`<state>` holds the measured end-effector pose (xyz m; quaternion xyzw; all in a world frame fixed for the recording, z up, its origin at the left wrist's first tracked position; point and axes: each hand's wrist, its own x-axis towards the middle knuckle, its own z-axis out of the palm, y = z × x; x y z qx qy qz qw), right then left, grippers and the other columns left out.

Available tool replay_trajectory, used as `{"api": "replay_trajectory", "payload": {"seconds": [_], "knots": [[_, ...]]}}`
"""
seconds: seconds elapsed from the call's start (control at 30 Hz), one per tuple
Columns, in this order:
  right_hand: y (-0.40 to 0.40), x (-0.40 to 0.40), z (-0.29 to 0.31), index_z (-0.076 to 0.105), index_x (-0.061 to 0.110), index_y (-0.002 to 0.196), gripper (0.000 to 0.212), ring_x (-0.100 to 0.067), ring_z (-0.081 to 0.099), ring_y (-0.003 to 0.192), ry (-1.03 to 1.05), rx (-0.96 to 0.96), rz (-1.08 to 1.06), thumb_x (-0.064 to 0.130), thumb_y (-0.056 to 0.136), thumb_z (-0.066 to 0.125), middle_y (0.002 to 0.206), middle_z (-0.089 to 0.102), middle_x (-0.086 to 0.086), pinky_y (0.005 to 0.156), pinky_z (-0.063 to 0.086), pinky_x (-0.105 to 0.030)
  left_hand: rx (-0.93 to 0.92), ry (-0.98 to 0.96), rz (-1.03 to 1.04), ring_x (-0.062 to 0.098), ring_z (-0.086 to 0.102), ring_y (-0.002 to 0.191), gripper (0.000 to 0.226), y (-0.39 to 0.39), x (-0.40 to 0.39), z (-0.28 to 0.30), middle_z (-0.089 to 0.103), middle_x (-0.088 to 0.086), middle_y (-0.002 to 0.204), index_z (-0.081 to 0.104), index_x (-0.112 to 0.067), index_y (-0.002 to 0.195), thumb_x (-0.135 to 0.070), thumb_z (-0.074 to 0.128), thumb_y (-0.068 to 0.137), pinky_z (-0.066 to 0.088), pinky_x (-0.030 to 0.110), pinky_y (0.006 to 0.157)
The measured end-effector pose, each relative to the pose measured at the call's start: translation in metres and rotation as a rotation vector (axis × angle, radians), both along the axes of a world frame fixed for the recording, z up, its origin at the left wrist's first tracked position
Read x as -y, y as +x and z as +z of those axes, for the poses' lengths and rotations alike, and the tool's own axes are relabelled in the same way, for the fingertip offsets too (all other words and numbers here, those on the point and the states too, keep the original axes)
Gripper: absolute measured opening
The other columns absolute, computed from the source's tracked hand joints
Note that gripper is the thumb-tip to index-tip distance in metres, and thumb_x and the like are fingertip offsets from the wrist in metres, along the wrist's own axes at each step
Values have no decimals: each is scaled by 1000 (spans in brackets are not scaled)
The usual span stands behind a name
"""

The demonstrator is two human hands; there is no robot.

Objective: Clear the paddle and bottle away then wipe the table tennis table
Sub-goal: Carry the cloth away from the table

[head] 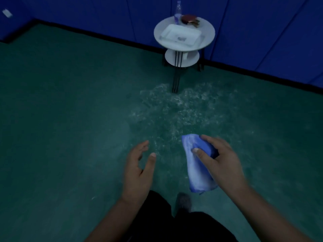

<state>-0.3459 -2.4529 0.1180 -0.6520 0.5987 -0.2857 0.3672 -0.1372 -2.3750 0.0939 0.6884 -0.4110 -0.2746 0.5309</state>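
Clearing appears complete: one bottle (178,12) and one paddle (189,19), possibly two stacked as the view is blurred, rest on the round side table (207,34) beside one white tray (180,34). Wiping remains; the table tennis table is not in view. The right hand (221,159) grips one blue cloth (195,170), thumb pressed on top. The left hand (139,169) holds nothing, fingers loosely spread.
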Motion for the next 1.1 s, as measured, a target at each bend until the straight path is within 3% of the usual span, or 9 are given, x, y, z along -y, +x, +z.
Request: {"api": "replay_trajectory", "payload": {"seconds": [0.1,0.23,0.33,0.5,0.63,0.8,0.93,1.1], "knots": [[39,75,-1,68,23,122,42,4,54,97,17,15,39,26,82,80,113,58,12,83,33,2,-22,6,48,19,62,113,30,38,64,-2,64,-2,121,61,-15,119,-26,63,91,46,31,103],[98,171,-14,69,24,121,41,20,50,98,-4,14,44,28,82,80,109,55,24,82,31,4,-42,12,55,20,61,116,29,96,163,-18,65,0,122,61,-19,121,-12,64,93,46,47,105],[145,242,-22,70,23,119,40,22,49,99,-12,18,14,26,81,81,108,57,19,82,31,4,-51,15,25,13,62,113,29,144,245,-24,65,-4,119,60,-27,118,-11,64,94,47,43,104],[210,349,-14,70,24,118,40,17,52,99,-25,18,-61,25,80,82,111,62,12,84,32,2,-28,-24,-82,11,61,111,28,212,373,-15,65,-6,118,60,-30,115,-26,60,87,44,22,98],[233,429,-5,70,27,118,39,13,54,102,-22,26,-126,27,81,81,112,61,13,83,35,0,-5,-11,-158,8,60,111,30,242,467,-11,64,-9,117,60,-34,116,-41,59,87,44,21,99],[243,538,-13,70,26,118,39,8,57,99,7,26,-199,27,80,81,112,62,12,83,35,1,-2,-9,-231,18,62,112,42,253,585,-26,65,-4,118,63,-23,121,-45,56,87,46,34,101],[244,630,-21,71,20,118,40,-6,58,100,12,7,-205,25,80,81,112,63,6,85,33,1,12,-20,-219,13,62,110,32,253,678,-35,64,-10,117,61,-35,116,-46,57,87,46,27,100],[237,737,-14,72,20,115,38,5,57,90,21,9,-187,24,78,83,106,62,13,82,32,3,21,-22,-227,13,62,112,32,245,784,-32,64,-14,119,62,-34,117,-46,58,88,47,33,101]]}}
